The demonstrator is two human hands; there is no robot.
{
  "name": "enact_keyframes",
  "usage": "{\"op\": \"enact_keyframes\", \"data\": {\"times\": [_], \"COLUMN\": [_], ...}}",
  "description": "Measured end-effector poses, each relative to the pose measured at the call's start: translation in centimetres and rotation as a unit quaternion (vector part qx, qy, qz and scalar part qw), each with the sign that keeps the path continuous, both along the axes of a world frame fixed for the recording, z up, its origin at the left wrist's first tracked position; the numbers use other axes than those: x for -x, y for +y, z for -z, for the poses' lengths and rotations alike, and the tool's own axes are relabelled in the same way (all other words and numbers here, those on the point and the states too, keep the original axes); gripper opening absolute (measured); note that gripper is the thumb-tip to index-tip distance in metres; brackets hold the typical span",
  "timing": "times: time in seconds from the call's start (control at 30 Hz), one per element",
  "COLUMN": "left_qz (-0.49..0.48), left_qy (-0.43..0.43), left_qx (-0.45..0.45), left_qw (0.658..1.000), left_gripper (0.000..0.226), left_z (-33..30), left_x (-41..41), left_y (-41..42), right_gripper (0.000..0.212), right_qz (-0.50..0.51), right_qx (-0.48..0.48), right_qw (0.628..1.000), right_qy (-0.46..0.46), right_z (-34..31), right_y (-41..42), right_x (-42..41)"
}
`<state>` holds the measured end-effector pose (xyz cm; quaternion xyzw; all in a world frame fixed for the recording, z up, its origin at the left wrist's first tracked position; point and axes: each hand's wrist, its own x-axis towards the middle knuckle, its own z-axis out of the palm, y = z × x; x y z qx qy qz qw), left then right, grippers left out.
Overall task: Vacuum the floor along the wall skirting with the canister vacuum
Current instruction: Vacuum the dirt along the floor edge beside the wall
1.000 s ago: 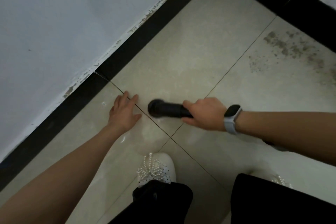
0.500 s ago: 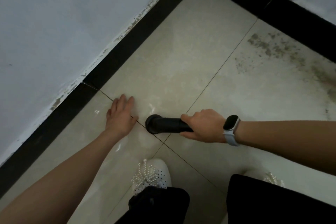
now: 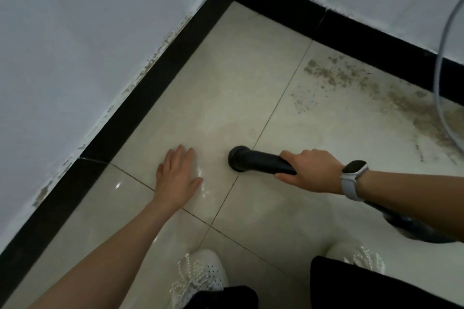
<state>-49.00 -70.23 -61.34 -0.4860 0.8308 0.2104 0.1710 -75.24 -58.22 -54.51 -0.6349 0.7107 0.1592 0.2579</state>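
Black nozzle: I see it farther from the skirting than before.
Right hand: still wrapped around it.
Left hand: flat, fingers spread, nearer the skirting, empty.

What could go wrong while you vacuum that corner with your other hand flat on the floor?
1. The left hand lies flat on the tile close to the black nozzle held by the right hand; a sideways sweep might bump the fingers.
2. The nozzle sits out on the tile, away from the black skirting, so that edge could get missed.
3. The grey cord trails over the dirty patch and might snag or get sucked in.
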Motion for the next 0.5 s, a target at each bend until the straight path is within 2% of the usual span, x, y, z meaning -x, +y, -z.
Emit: {"op": "enact_keyframes", "data": {"times": [0.2, 0.37, 0.5], "left_qz": [0.074, 0.055, 0.061], "left_qy": [-0.036, -0.029, -0.036], "left_qx": [-0.020, -0.022, -0.024], "left_qw": [0.996, 0.998, 0.997], "left_gripper": [0.071, 0.062, 0.058], "left_z": [0.3, 0.0, -0.4], "left_x": [3.4, 5.3, 6.8], "left_y": [0.0, -0.2, -0.9], "right_gripper": [0.043, 0.043, 0.044], "right_qz": [0.128, 0.054, 0.119], "right_qx": [0.042, -0.028, -0.015], "right_qw": [0.988, 0.998, 0.993], "right_qy": [0.074, -0.021, 0.010], "right_z": [0.1, -0.2, -0.1], "right_y": [-2.4, 1.8, 2.5], "right_x": [6.3, 5.2, 9.1]}}
